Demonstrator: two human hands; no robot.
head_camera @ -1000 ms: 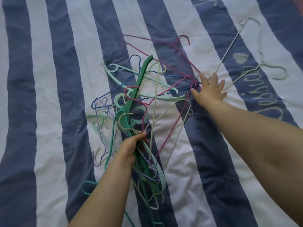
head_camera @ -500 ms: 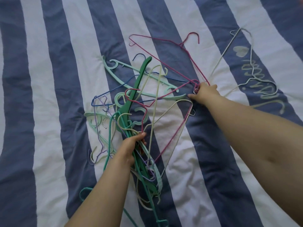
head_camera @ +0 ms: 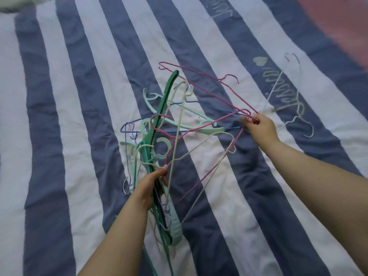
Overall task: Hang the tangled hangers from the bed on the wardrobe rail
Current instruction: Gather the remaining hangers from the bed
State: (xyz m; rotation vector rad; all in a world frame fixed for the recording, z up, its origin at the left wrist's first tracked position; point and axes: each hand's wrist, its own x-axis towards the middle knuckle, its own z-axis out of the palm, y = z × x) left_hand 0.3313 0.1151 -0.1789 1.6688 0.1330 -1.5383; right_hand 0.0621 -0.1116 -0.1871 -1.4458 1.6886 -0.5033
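A tangle of hangers [head_camera: 171,136] lies on the striped bed: a thick dark green hanger [head_camera: 162,112], mint plastic ones, and thin pink, blue and cream wire ones. My left hand [head_camera: 151,184] grips the lower part of the bundle around the green hanger. Over at the right side of the tangle, my right hand [head_camera: 258,126] pinches the corner of a pink wire hanger [head_camera: 201,84] together with other wires. A pale wire hanger [head_camera: 282,84] stretches from that hand toward the upper right.
The bed cover [head_camera: 65,116] has wide blue and white stripes with embroidered writing and a heart at the right. A pink surface [head_camera: 342,18] shows past the bed's upper right corner. No wardrobe rail is in view.
My right hand went from spread open over the hanger corners to pinching them. The pink hanger and the bundle have lifted and shifted toward me, and the view has tilted up.
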